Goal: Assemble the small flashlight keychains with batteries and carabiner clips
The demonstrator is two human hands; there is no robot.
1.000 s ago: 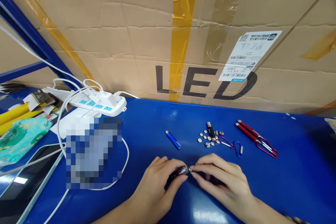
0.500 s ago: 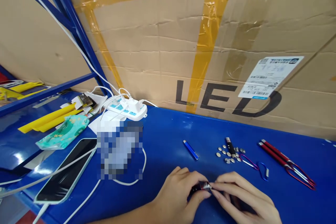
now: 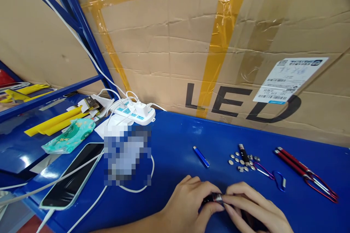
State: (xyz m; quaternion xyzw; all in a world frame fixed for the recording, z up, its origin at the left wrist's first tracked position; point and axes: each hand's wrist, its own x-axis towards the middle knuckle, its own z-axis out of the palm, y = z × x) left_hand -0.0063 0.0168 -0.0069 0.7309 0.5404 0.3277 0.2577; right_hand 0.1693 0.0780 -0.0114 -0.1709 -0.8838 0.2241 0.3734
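My left hand (image 3: pixel 193 202) is closed around a small black penlight (image 3: pixel 218 198) with a silver end, held low over the blue table. The fingertips of my right hand (image 3: pixel 255 205) are pinched together at the penlight's silver end. Whether a tiny part sits between them is hidden. Something dark shows under the right palm, too covered to name. Beyond the hands, several silver button cells (image 3: pixel 231 162) lie scattered around another black tube (image 3: pixel 243 154). A purple carabiner (image 3: pixel 264 171) and a blue carabiner (image 3: pixel 279 181) rest beside them. A slim blue penlight (image 3: pixel 201 157) lies to the left.
Two red penlights (image 3: pixel 295 165) with red carabiners lie at the right. On the left are a phone (image 3: pixel 73 176), white cables, a power strip (image 3: pixel 146 116), a tissue pack (image 3: pixel 71 134) and yellow tubes (image 3: pixel 57 121). A large cardboard box (image 3: pixel 169 62) stands behind the table.
The view has shifted slightly, so everything sits a little differently in the picture. Both hands keep their hold on the penlight, and its silver end shows more between the fingers.
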